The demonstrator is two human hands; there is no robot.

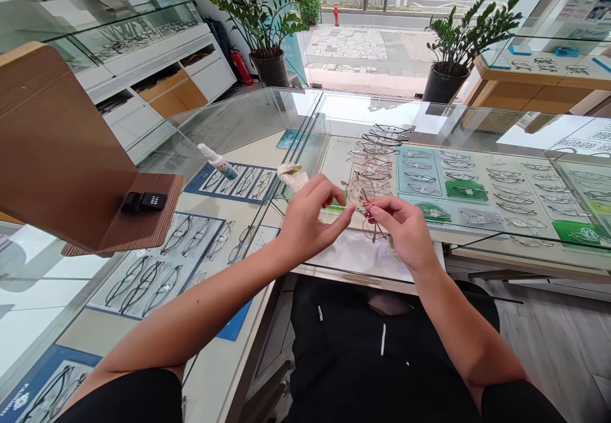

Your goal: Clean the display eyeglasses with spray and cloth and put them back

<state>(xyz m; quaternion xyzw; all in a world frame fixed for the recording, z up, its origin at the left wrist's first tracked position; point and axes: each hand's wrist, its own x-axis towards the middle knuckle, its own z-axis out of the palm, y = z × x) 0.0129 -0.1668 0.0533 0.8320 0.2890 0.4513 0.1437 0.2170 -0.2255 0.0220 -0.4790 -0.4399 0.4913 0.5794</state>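
A pair of thin metal-framed eyeglasses (361, 191) is held over the glass counter, tilted, with its round lenses partly hidden by fingers. My right hand (403, 226) pinches it near the frame's lower side. Close by on the left, my left hand (312, 216) has thumb and forefinger apart, their tips beside the lens; whether they touch it I cannot tell. Behind the hands lies a row of eyeglasses (377, 159) on the counter top. A pale crumpled cloth (292, 175) rests just beyond my left hand.
A white spray bottle (217, 161) is on the counter at left. Nearer stands a brown folded board (62, 149) with a small black object (144, 202) on its ledge. Display glasses (143, 283) lie under the glass. Potted plants (270, 60) stand beyond.
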